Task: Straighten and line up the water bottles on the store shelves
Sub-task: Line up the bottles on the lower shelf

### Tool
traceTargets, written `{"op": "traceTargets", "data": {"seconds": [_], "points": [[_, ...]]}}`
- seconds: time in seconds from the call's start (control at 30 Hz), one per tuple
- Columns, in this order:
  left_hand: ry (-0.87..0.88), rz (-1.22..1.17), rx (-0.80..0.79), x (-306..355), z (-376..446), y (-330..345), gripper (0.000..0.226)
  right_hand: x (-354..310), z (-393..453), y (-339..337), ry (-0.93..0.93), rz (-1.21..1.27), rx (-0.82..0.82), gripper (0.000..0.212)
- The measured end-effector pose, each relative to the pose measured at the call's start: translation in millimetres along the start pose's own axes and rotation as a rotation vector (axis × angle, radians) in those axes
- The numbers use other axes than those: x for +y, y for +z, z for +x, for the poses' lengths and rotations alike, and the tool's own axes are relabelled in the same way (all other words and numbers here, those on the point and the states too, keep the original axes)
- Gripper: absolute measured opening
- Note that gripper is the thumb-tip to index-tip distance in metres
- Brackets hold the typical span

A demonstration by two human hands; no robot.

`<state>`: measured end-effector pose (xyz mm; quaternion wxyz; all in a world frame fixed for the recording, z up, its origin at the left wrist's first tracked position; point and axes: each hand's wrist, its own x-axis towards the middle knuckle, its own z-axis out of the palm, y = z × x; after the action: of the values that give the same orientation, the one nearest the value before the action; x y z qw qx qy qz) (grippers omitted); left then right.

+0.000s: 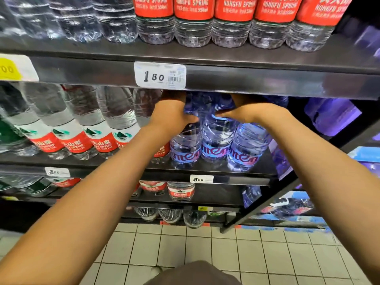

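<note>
On the middle shelf (115, 161) at one o'clock, our left hand (173, 115) and right hand (239, 112) grip the blue-labelled bottles' (216, 138) shoulders; tugging unevenly could topple the neighbouring red-labelled bottles (102, 136).

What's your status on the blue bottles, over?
Left hand and right hand both grip the upper parts of the clear blue-labelled water bottles on the middle shelf. Upper black shelf edge hides the fingertips.
</note>
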<state>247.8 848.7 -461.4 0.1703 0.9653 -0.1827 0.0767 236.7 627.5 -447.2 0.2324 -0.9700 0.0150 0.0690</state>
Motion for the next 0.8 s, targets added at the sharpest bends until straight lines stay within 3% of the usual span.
{"op": "traceTargets", "data": {"seconds": [0.17, 0.4, 0.57, 0.8], "points": [[-0.058, 0.030, -0.037, 7, 0, 1, 0.055, 8, -2, -8, 0.138, 0.057, -0.147, 0.081], [-0.059, -0.047, 0.022, 11, -1, -3, 0.060, 10, 2, -11, 0.150, 0.139, -0.228, 0.085], [-0.051, 0.005, 0.053, 13, 2, 1, 0.064, 14, 1, -10, 0.207, 0.148, -0.195, 0.104], [-0.036, 0.076, 0.188, 13, 1, 8, 0.065, 8, 1, -8, 0.133, 0.076, -0.105, 0.104]]}}
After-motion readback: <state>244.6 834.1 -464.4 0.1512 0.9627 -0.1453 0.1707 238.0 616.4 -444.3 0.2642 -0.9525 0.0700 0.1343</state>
